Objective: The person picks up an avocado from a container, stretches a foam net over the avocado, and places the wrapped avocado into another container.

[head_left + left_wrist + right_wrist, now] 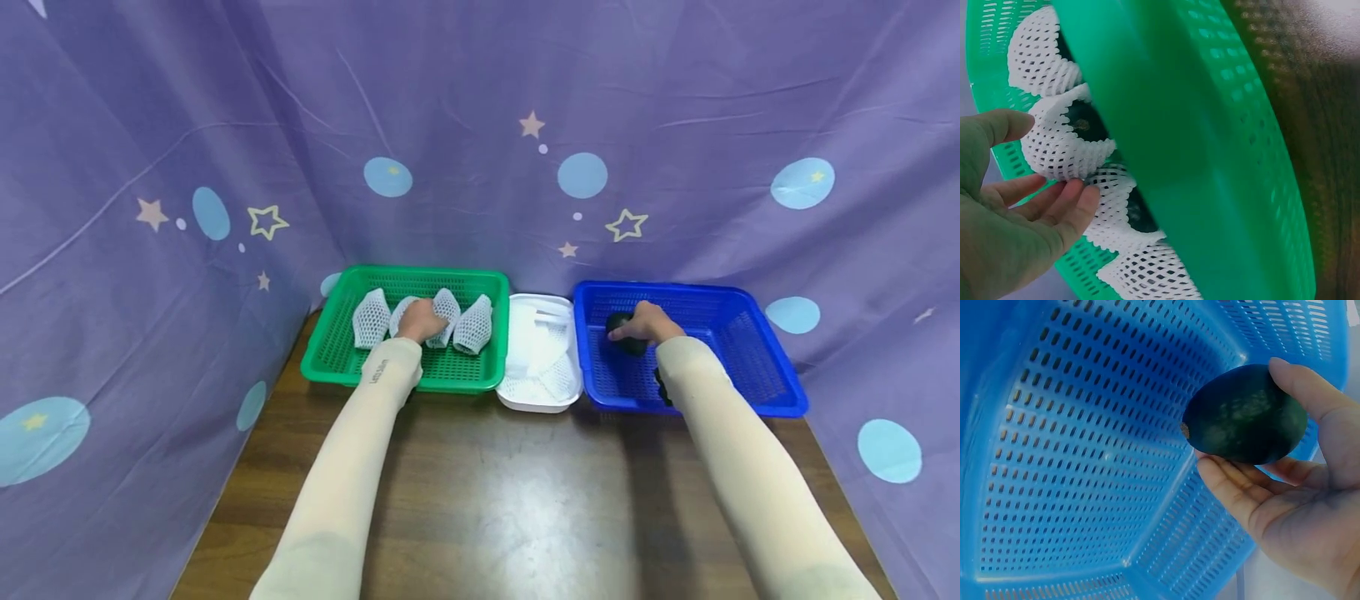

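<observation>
My left hand [422, 320] is over the green basket [322, 367], among several dark green avocados in white foam nets. In the left wrist view its thumb and loosely bent fingers [1075, 209] lie at either side of one netted avocado [1063, 150], with fingertips touching the net. Over the blue basket [783, 400], my right hand [651, 323] holds a bare avocado [1244, 415] between thumb and fingers. The fruit's stem end points away from the palm in the right wrist view.
Between the baskets stands a white tray [536, 407] with white foam nets [557, 379] in it. A dark thing [662, 387] shows in the blue basket, mostly hidden by the right forearm. A purple patterned curtain [480, 83] hangs behind the wooden table [517, 500].
</observation>
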`<state>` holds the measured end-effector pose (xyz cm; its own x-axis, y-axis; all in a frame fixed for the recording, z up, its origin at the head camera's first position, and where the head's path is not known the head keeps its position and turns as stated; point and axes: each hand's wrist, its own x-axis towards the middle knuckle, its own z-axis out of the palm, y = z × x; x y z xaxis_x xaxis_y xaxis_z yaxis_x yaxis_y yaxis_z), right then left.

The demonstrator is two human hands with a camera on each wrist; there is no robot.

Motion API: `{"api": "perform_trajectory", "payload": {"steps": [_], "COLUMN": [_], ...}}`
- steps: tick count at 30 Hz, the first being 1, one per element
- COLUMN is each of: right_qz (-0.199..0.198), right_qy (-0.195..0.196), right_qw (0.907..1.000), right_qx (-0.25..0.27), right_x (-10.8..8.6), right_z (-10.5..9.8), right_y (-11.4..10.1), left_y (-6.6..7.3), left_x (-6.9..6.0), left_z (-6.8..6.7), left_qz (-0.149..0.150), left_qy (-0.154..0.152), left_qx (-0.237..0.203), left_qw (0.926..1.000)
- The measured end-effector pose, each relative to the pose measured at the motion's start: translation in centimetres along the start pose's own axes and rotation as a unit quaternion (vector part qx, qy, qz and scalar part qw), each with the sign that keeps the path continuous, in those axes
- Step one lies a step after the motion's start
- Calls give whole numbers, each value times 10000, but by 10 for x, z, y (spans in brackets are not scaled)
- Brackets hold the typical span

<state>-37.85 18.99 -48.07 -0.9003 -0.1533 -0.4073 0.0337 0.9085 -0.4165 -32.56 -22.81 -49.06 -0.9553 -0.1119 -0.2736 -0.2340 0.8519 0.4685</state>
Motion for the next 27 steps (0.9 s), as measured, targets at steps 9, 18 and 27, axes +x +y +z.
{"api": "perform_trajectory", "payload": {"steps": [9,18,27], "right_qz": [-339,-1050,-1733], "right_qy": [401,854,1288], "right_qw": [9986,9902,9740], "right_qx": [49,336,692], "right_x": [-5,-17,-58], "right_z": [-8,-4,7], "right_y": [1,-6,-19], "left_y": [-2,2,31], "left_x": [-8,-11,-29], "left_z": [-4,5,5], "left_qz": [17,497,644], "left_qy": [-284,48,4], "left_qx": [-623,-1368,-1652], "left_qw": [9977,9893,9842]}}
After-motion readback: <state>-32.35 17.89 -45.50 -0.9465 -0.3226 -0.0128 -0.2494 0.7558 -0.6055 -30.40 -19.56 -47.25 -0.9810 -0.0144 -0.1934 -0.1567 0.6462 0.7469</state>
